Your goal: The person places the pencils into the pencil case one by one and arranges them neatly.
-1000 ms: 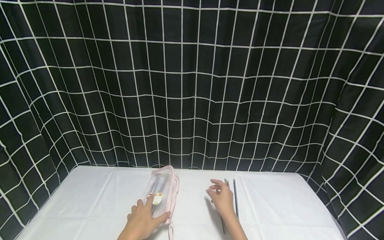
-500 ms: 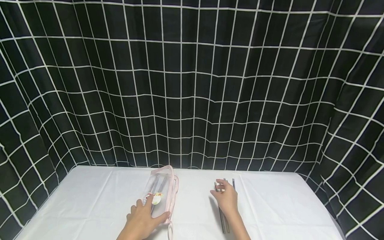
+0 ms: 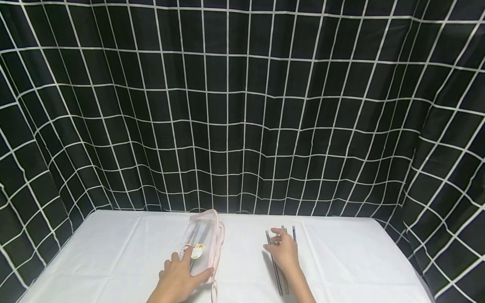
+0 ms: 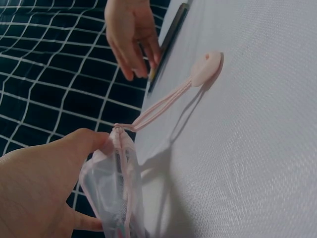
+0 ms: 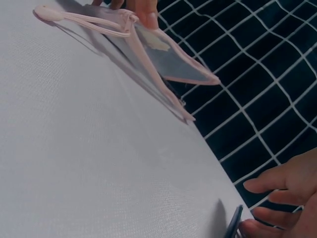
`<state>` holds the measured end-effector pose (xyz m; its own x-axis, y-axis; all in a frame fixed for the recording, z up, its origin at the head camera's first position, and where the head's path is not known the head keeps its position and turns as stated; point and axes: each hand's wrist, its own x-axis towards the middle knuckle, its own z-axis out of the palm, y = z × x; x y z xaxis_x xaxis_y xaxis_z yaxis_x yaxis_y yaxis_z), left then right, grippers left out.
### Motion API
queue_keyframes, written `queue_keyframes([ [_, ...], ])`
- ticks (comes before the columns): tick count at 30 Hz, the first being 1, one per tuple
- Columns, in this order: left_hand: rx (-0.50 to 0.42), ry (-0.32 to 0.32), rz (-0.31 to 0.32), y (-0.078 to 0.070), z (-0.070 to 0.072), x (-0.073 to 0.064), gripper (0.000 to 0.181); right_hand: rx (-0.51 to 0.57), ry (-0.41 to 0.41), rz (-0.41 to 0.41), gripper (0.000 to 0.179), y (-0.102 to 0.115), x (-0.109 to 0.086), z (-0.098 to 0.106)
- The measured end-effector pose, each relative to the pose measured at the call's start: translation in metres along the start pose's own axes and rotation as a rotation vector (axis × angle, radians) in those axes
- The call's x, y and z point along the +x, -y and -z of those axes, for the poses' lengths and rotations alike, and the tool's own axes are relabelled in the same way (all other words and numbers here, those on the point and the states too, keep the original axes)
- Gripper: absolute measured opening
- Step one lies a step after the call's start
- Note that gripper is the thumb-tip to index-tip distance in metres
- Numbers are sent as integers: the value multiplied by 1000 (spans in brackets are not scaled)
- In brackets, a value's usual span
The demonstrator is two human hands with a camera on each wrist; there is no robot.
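My left hand [image 3: 177,275] grips the near end of a clear zip pouch [image 3: 204,263] with pink edging. Its thumb lies on the pink edge and its fingers on the top. Slim sticks show through the pouch under a round label [image 3: 197,251]. My right hand [image 3: 285,250] is over several slim metallic sticks that look like chopsticks, fingers loosely bent and apart. The leftmost stick [image 3: 275,271] lies slanted beside its thumb. The rightmost stick [image 3: 294,232] is mostly hidden behind the hand. In the right wrist view the fingertips [image 5: 255,229] are right by a stick [image 5: 234,222].
A pink cord with a bead-like end [image 4: 207,69] trails from the pouch onto the white tablecloth [image 3: 341,256]. Behind the table's far edge hangs a black curtain [image 3: 235,139] with a white grid.
The leftmost stick's far end has come out from under my right hand and shifted left. That hand moved slightly right, then a little back left. My left hand has stayed on the pouch.
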<state>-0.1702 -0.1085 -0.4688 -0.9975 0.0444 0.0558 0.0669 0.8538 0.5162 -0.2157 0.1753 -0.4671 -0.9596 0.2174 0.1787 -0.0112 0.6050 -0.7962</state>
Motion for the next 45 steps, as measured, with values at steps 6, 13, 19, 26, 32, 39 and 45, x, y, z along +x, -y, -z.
queue_keyframes([
  [6, 3, -8, -6, 1, -1, -1, 96, -40, 21, -2, 56, -2, 0, 0],
  [13, 8, -6, -3, 0, -2, 0, 96, -96, 57, 10, 54, -1, -1, 1],
  [19, 7, 2, -2, 0, -1, 0, 96, -128, 61, 62, 53, -24, 9, -10],
  [26, 7, -4, -11, 0, -1, -1, 95, -102, 87, 75, 57, -49, 19, -24],
  [32, 9, -10, -21, 0, -1, 0, 95, -114, 116, 48, 49, -29, 11, -17],
  [39, 19, -5, -14, 0, -2, 1, 94, -102, 125, 103, 44, -21, 5, -11],
  [45, 22, -6, -16, 0, -2, 0, 93, -73, 164, 70, 41, -17, 4, -7],
])
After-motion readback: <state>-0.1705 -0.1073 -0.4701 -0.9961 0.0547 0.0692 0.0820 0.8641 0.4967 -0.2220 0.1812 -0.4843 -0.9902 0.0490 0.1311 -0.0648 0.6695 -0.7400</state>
